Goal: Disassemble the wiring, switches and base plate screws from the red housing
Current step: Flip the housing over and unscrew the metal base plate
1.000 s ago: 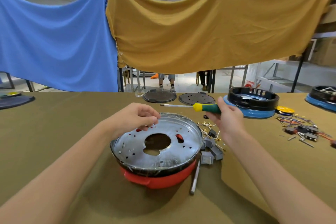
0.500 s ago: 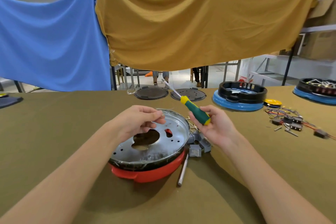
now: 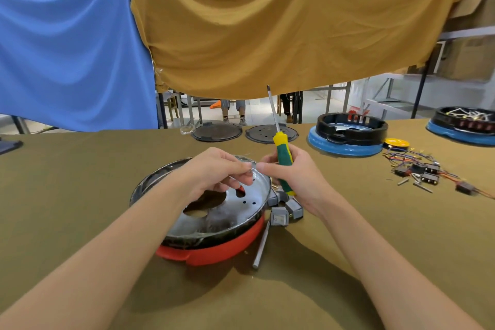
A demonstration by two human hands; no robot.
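Red housing (image 3: 214,250): sits on the olive table (image 3: 80,182) with its shiny base plate (image 3: 235,211) facing up, so the screw holes are open to the person.
Left hand (image 3: 214,174): hovers over the far side of the housing, fingertips pinched together on something small, too tiny to name, probably a freed screw.
Right hand (image 3: 294,177): just right of the housing, fist closed around the screwdriver (image 3: 281,158), shaft pointing up, likely parked clear while the left hand works.
Grey switches (image 3: 284,206): touching the housing's right edge, already out.
Metal rod (image 3: 261,244): lies along the housing's right front.
Wiring pile (image 3: 426,171): well to the housing's right, set aside.
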